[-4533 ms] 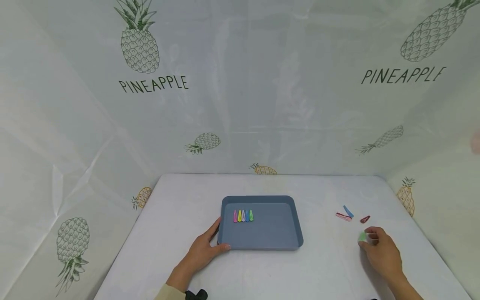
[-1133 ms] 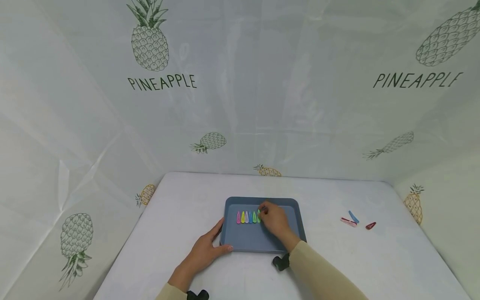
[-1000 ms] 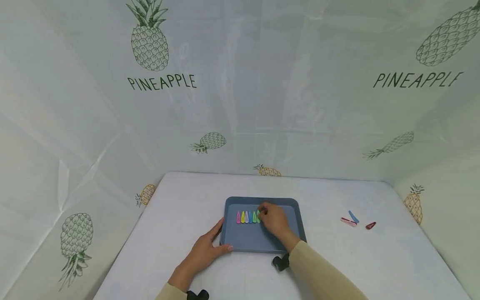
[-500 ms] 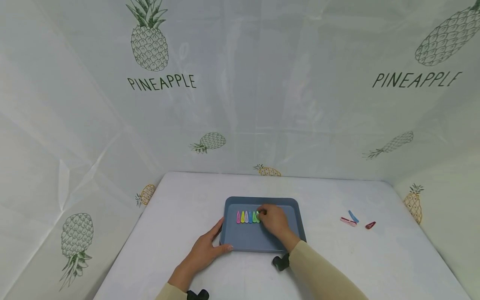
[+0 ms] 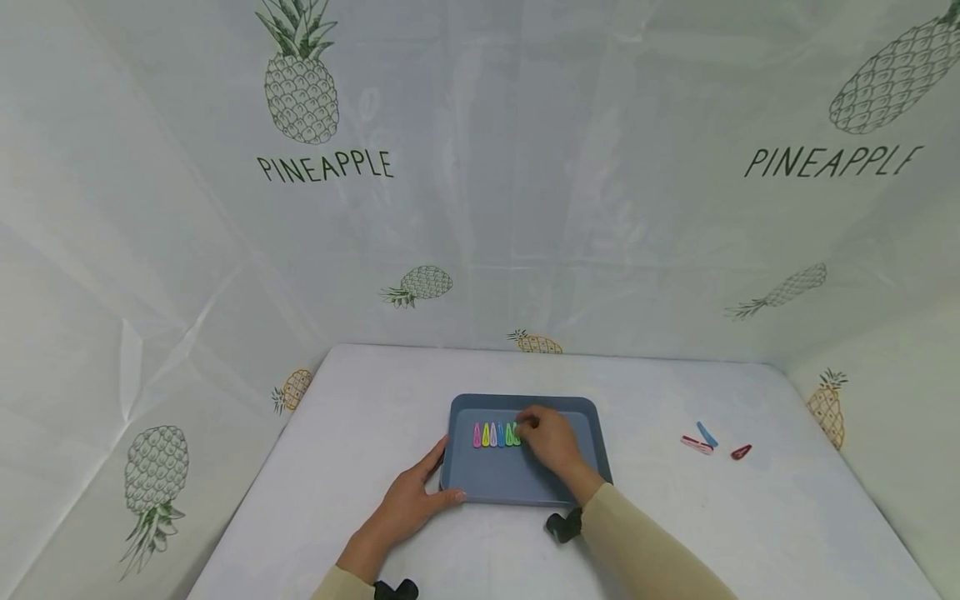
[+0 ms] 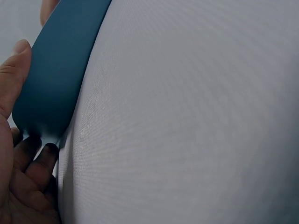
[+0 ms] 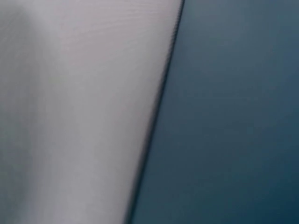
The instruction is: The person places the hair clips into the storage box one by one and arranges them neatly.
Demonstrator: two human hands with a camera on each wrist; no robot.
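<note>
A blue-grey tray (image 5: 510, 483) lies on the white table, and my left hand (image 5: 407, 504) holds its near left corner. In the left wrist view the thumb (image 6: 14, 70) rests on the tray's side (image 6: 56, 70), with fingers bent at the corner. Inside the tray is a row of snap hair clips, from a pink clip (image 5: 477, 436) through yellow, pale and blue to a green clip (image 5: 509, 434). At the row's right end my right hand (image 5: 553, 444) pinches another green hair clip (image 5: 517, 432), partly hidden by the fingertips. The right wrist view shows only tray and table.
Right of the tray on the table lie more hair clips: a blue clip (image 5: 707, 433), red and pink clips (image 5: 697, 444) close together, and a dark red clip (image 5: 741, 452). A pineapple-printed sheet (image 5: 525, 208) hangs behind the table.
The right hand has carried a green hair clip from the table's right side into the tray, to the row's right end. Lately that clip shifts slightly toward its neighbour. The left hand stays on the tray.
</note>
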